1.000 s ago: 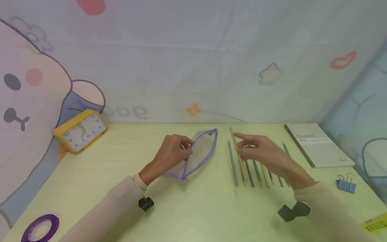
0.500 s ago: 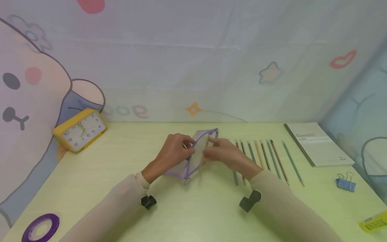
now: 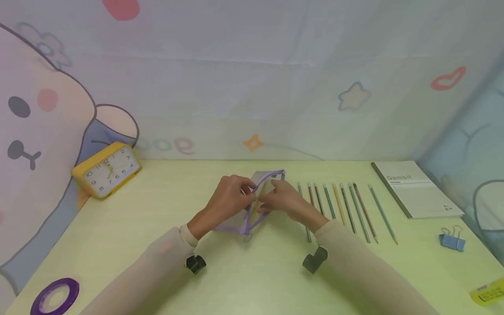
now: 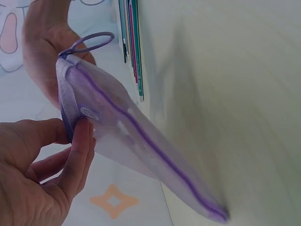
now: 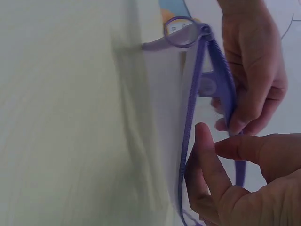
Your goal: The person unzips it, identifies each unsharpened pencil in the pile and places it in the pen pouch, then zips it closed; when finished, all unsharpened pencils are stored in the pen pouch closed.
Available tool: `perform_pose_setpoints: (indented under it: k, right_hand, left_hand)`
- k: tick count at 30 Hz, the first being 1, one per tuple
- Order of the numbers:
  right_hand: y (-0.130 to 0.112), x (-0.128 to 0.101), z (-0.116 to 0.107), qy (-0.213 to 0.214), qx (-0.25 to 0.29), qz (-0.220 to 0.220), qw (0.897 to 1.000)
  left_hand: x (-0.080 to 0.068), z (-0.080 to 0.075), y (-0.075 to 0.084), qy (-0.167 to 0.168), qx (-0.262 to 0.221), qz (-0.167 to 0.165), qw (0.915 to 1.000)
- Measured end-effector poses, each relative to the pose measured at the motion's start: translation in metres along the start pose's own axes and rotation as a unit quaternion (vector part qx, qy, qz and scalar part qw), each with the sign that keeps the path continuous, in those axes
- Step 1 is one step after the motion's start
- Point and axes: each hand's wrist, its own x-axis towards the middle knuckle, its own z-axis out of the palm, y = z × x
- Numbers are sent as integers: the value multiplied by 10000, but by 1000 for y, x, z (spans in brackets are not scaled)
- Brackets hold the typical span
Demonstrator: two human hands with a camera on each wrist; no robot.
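Note:
A translucent pencil pouch with purple zipper edging stands with its mouth spread apart at the table's middle. My left hand pinches one side of its rim between thumb and fingers, as the left wrist view also shows on the pouch. Inside the mouth lies a yellowish pencil, partly hidden. My right hand is at the opening, some fingers reaching in past the zipper edge; in the right wrist view the fingers are loosely bent, with no pencil visible between them. Several pencils lie in a row to the right.
Right of the pencils lie a notebook, a blue binder clip and a yellow cylindrical item. On the left stand a yellow clock and, nearer, a purple tape roll. A printed cloth hangs behind the table.
My right hand has lifted the yellowish pencil from the row, carried it left and brought it into the pouch, where its fingers now look loosened. My left hand keeps holding the rim.

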Motion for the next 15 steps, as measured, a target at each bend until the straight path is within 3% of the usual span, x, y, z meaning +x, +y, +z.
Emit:
perform_pose_setpoints:
  k: [4, 7, 11, 15]
  right_hand:
    - [-3, -16, -11, 137, -484, -251, 9984]
    - [-5, -33, -30, 322, -1137, -624, 9910]
    - [-3, -56, -68, 808, -2230, -1065, 9656]
    - [6, -73, -109, 1017, -3208, -970, 9367]
  left_hand:
    - [-2, 0, 1, 20, 5, -26, 10000]
    - [-3, -2, 1, 55, -21, -9, 10000]
    - [-4, -4, 0, 106, -37, 21, 9999]
    - [-5, -5, -2, 135, -95, 1, 9999]
